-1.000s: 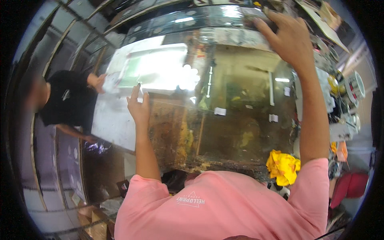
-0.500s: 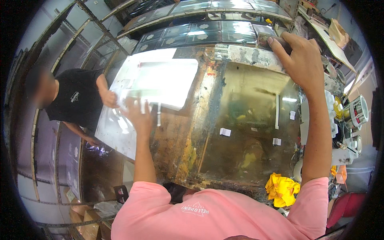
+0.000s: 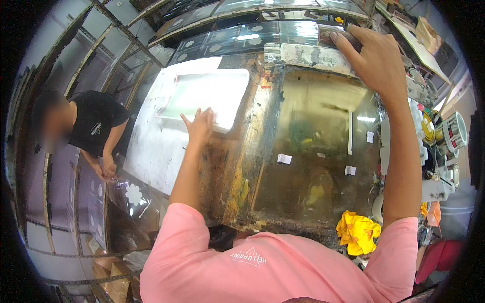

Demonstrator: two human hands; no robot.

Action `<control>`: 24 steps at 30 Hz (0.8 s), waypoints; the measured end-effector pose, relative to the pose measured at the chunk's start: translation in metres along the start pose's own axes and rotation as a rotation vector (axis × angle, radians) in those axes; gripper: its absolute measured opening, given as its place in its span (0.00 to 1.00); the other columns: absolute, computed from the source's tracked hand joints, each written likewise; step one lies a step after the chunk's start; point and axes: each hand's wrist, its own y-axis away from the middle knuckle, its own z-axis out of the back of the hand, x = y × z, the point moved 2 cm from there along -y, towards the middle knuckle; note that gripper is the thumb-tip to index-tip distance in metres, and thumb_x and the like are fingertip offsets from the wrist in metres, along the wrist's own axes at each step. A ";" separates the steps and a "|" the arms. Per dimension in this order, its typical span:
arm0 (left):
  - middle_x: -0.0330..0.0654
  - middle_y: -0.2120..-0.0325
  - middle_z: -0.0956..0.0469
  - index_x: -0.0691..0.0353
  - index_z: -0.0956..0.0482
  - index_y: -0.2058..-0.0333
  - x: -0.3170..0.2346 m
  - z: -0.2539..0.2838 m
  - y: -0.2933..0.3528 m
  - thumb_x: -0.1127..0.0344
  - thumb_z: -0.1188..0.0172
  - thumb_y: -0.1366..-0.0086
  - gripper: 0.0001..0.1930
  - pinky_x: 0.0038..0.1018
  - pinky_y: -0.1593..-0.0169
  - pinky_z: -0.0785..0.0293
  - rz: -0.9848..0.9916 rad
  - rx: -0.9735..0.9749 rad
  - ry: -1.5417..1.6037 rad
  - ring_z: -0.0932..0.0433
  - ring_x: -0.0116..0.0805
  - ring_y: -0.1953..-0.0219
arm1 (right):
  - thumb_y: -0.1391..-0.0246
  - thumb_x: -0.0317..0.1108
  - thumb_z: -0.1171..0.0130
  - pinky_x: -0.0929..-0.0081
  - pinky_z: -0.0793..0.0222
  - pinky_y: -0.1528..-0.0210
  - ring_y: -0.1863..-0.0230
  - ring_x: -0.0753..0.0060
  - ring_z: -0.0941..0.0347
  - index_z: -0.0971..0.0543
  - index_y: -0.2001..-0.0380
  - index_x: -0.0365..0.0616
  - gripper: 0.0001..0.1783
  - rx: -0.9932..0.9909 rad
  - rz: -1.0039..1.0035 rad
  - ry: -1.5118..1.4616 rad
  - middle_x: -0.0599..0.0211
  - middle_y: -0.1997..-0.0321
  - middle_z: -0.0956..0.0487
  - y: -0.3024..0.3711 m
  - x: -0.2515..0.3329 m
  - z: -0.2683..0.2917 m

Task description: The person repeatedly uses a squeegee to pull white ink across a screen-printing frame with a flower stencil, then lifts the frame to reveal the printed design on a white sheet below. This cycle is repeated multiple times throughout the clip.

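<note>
My left hand (image 3: 201, 126), its fingers spread, is at the near edge of a white, round-cornered tray or stack (image 3: 227, 91) with glossy, see-through sheets on it. Whether the fingertips touch the top sheet I cannot tell. At the far right my right hand (image 3: 378, 58) is closed on a dark brown bar (image 3: 348, 41), thumb along its near side. A paint-stained, whitish bar (image 3: 313, 56) runs just left of that hand. In front of it lies a glassy, brownish printing bed (image 3: 313, 136) with small white tabs (image 3: 284, 159) and a thin white strip (image 3: 350, 132).
A co-worker in a black shirt (image 3: 98, 121) stands at the left, hands at a clear sheet with a white flower (image 3: 134, 194). Crumpled yellow cloth (image 3: 358, 232) lies near my right arm. Cans (image 3: 452, 136) crowd the right side. Flower-printed sheets (image 3: 222, 40) lie on racks behind.
My left hand has moved right, from near the co-worker's hand to the white stack. A clear flower-printed sheet now shows by the co-worker, whose hands have lowered. My right hand stays on the bar.
</note>
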 end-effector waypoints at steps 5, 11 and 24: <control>0.50 0.46 0.15 0.55 0.18 0.39 -0.046 0.030 -0.006 0.49 0.62 0.16 0.26 0.68 0.23 0.59 -0.308 0.004 -0.051 0.23 0.55 0.36 | 0.31 0.61 0.45 0.53 0.33 0.48 0.55 0.43 0.19 0.13 0.56 0.39 0.32 -0.011 0.011 0.032 0.48 0.60 0.14 -0.002 0.002 0.001; 0.57 0.31 0.29 0.52 0.23 0.32 -0.197 -0.031 0.067 0.29 0.60 0.23 0.38 0.68 0.23 0.61 -0.432 0.340 0.046 0.35 0.61 0.26 | 0.37 0.63 0.43 0.48 0.28 0.56 0.63 0.42 0.17 0.15 0.75 0.39 0.34 0.031 -0.062 -0.070 0.45 0.72 0.16 0.003 0.005 0.002; 0.62 0.22 0.47 0.51 0.33 0.25 -0.358 -0.097 0.127 0.10 0.49 0.47 0.62 0.79 0.27 0.80 -0.738 0.178 0.132 0.51 0.66 0.20 | 0.35 0.61 0.49 0.47 0.27 0.50 0.63 0.41 0.16 0.13 0.73 0.35 0.36 -0.030 0.007 -0.036 0.43 0.72 0.15 -0.003 0.004 0.003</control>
